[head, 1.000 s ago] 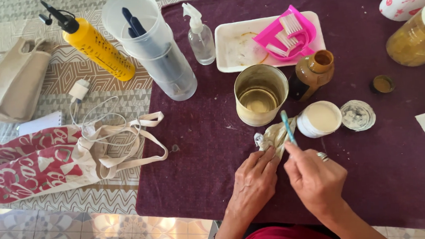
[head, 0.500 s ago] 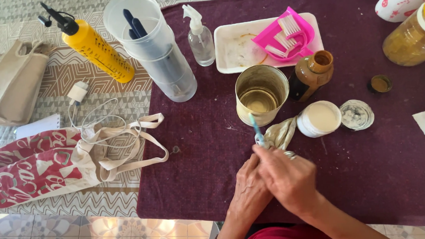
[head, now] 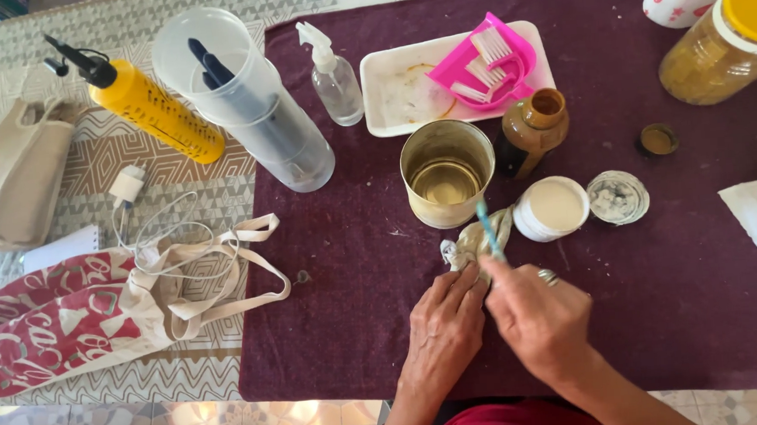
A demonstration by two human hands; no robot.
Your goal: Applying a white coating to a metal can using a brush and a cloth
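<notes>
My right hand (head: 538, 316) grips a thin teal-handled brush (head: 488, 228), its handle sticking up toward the metal tin (head: 446, 173). My left hand (head: 442, 327) presses on a crumpled beige rag (head: 477, 241) that lies on the maroon cloth (head: 665, 309). The brush tip is hidden between my hands and the rag. A ring shows on my right hand. Just right of the rag stands a small white jar (head: 553, 208) with its lid (head: 617, 197) lying beside it.
A brown bottle (head: 531, 129), white tray (head: 406, 93) with pink dustpan and brush (head: 487, 61), spray bottle (head: 332, 75), clear jug (head: 249, 102), yellow bottle (head: 149, 104), amber jar (head: 727, 38). Tote bags (head: 61, 319), charger cable (head: 147, 227) at left.
My right hand swung left with the brush over the rag, then settled back slightly right. The left hand stayed on the rag.
</notes>
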